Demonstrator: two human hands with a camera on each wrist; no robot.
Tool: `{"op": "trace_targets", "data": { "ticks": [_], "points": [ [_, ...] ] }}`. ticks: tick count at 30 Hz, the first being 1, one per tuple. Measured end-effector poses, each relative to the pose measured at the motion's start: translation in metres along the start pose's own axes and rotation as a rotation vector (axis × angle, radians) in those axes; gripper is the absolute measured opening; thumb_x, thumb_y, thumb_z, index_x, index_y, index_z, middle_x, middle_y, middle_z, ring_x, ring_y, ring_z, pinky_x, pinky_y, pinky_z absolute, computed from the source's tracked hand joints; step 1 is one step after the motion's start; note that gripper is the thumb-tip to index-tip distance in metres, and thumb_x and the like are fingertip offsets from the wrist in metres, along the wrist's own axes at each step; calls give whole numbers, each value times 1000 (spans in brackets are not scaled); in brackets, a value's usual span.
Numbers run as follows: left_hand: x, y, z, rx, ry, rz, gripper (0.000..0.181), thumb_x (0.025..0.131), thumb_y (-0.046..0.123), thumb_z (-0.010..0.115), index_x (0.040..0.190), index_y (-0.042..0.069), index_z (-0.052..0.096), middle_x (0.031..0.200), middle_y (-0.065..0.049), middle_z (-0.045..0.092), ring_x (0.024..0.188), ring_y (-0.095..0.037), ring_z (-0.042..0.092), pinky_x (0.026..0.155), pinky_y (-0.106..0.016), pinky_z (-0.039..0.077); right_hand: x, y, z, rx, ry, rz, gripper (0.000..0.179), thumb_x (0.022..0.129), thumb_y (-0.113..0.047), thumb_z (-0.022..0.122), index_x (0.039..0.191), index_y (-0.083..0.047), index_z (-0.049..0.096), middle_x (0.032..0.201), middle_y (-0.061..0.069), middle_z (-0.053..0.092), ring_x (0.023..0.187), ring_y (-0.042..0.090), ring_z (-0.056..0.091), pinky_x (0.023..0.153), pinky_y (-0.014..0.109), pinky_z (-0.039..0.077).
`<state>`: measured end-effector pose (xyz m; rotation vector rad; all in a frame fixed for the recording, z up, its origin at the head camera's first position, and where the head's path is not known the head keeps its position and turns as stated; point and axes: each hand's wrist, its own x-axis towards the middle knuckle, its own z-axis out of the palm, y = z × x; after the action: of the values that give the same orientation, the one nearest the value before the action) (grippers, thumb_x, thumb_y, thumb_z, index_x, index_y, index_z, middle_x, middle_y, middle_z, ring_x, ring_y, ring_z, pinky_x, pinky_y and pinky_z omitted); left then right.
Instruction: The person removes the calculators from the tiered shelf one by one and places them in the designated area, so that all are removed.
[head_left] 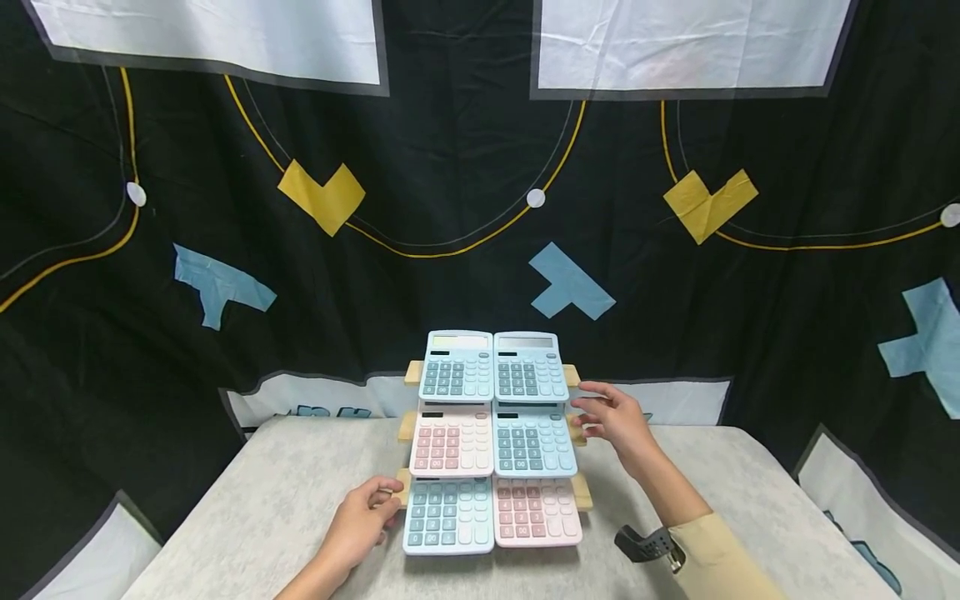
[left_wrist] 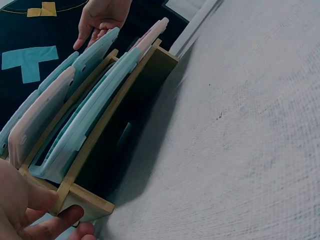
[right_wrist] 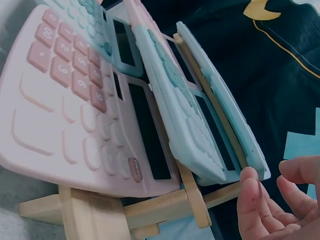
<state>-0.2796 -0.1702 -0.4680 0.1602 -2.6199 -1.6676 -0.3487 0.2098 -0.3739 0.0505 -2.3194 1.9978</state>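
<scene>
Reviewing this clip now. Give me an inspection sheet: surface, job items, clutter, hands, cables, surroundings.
Surface: pale mottled table.
Job's things: four blue calculators and two pink calculators, three rows of two, on a tiered wooden rack.
Clutter: nothing seen.
Left hand: fingers grip the rack's lower left end.
Right hand: beside the rack's right side, fingers apart; contact unclear.
Cables: nothing seen.
Surroundings: black backdrop with yellow and blue patches; dark wristband on the right wrist.

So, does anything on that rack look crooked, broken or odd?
Nothing stands out: the six calculators lean in three neat pairs on the rack, with no damage visible. The colours are mixed: two pink, four blue.
</scene>
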Motion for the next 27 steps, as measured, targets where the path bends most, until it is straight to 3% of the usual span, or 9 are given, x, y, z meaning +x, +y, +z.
{"op": "trace_targets", "data": {
  "ticks": [8, 20, 27],
  "points": [
    [1, -3, -1, -19, 4, 12, 23, 96, 9, 61, 117, 4, 65, 90, -5, 70, 76, -19, 63, 59, -34, 53, 8, -2, 3, 53, -6, 9, 46, 98, -20, 64, 140, -6, 52, 126, 21, 66, 89, 19, 71, 76, 26, 57],
    [2, -3, -2, -68, -25, 3, 24, 96, 9, 60, 119, 4, 64, 90, -8, 70, 74, -21, 63, 60, -36, 54, 15, 0, 9, 121, -22, 37, 43, 100, -17, 60, 140, -4, 51, 114, 15, 69, 82, 16, 71, 72, 23, 58],
    [4, -4, -2, -122, -60, -46, 29, 94, 9, 58, 123, 2, 60, 88, -6, 69, 75, -20, 64, 61, -36, 55, 20, 1, 14, 172, -32, 62, 44, 99, -13, 60, 141, -5, 50, 107, 10, 71, 79, 15, 72, 69, 21, 58]
  ]
}}
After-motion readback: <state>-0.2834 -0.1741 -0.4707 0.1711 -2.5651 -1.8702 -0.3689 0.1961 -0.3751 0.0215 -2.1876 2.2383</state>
